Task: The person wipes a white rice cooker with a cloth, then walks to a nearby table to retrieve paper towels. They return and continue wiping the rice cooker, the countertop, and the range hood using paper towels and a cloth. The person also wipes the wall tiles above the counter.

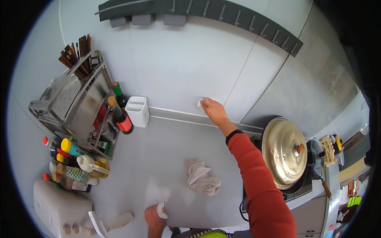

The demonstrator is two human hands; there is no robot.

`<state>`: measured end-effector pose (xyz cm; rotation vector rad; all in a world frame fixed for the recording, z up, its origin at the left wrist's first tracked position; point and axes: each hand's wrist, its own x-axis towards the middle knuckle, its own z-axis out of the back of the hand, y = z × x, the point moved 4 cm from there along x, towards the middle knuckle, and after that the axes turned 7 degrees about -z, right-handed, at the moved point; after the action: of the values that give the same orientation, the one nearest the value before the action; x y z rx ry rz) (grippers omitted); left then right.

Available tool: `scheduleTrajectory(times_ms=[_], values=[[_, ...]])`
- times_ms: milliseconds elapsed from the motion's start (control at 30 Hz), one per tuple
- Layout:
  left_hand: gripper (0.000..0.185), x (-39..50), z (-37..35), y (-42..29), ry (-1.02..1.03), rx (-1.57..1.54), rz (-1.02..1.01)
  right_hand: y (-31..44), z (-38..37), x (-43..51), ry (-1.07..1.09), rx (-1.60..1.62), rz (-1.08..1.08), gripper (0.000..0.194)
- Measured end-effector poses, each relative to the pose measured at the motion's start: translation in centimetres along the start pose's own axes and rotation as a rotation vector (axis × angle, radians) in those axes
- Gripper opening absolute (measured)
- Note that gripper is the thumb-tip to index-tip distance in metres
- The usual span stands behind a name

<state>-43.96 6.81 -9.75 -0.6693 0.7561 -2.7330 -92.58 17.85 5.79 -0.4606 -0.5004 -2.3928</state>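
My right hand [215,112] presses a small white cloth or tissue [200,104] against the pale wall panel [190,68], just above the grey skirting strip at the back of the counter. Down at the front edge, my left hand [153,214] is closed around a crumpled white tissue or cloth [161,210] above the grey countertop [160,142]. Between the two hands lies a bunched, greyish-white rag [202,178]. My right palm is hidden from view.
On the left stand a metal rack [74,110] with chopsticks, several sauce bottles [71,169], a white divided holder [138,111] and a cream-coloured appliance [59,205]. To the right sits a wok with a domed lid [282,154]. A dark hook rail [229,17] hangs overhead.
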Motion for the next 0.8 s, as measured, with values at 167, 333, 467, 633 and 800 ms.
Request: scheduleTrajectory(times_ms=[167,333,467,633,800], values=[[0.026,-0.9,-0.6,0.8,0.053,-0.018,0.021,2.5,6.8,3.7,-0.573,-0.232,0.278,0.018],[0.029,-0.9,-0.4,0.6,-0.127,0.068,-0.003,5.2,13.2,11.6,-1.002,-0.157,0.42,0.038],[0.028,-0.8,-0.6,1.0,-0.073,-0.01,0.003,4.2,5.4,7.7,-0.824,-0.216,0.469,0.04],[0.022,-0.4,-0.7,0.8,-0.042,0.006,0.001,-0.1,-7.2,-0.3,-0.194,-0.066,0.293,0.025],[0.013,0.5,-0.5,-0.1,-0.049,0.111,-0.037,-3.0,-5.0,-5.1,-0.293,-0.121,0.142,0.02]])
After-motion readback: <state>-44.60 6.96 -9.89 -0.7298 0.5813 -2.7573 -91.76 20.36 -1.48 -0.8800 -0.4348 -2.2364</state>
